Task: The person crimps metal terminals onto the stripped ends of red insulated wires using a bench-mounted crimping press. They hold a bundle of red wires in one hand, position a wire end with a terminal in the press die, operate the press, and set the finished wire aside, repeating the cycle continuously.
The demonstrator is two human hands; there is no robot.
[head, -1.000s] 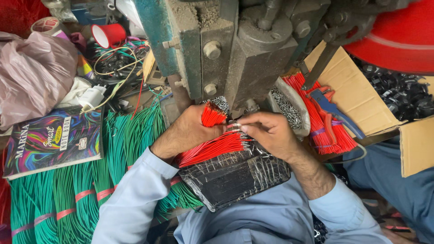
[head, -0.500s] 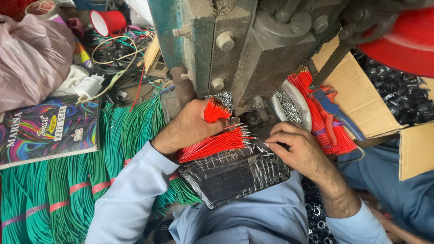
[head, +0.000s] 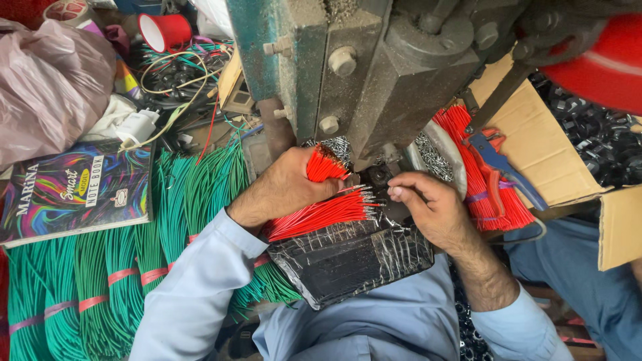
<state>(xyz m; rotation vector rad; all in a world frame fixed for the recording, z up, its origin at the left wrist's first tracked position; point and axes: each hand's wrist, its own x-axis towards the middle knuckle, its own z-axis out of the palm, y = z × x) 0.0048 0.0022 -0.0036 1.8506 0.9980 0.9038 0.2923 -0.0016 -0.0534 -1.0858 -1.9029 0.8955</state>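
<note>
Here, left hand (head: 289,184) clamped on red wires (head: 321,212), right hand (head: 428,204) pinched beside them.

green wire bundles (head: 100,281) | notebook (head: 73,190) | red cup (head: 166,31) | pliers (head: 498,164)

The single camera sat on the person's head and looked steeply down, close over the work. The left hand (head: 291,187), closed around a bundle of red wires (head: 321,212), lay almost at the centre of the view, with the right hand (head: 428,207) just beside it. Above the grip rose the front of the grey metal press (head: 374,73), cut off by the top edge. Left of the grip lay green wires (head: 100,281); below it, the person's blue sleeves and lap filled the bottom.
</note>
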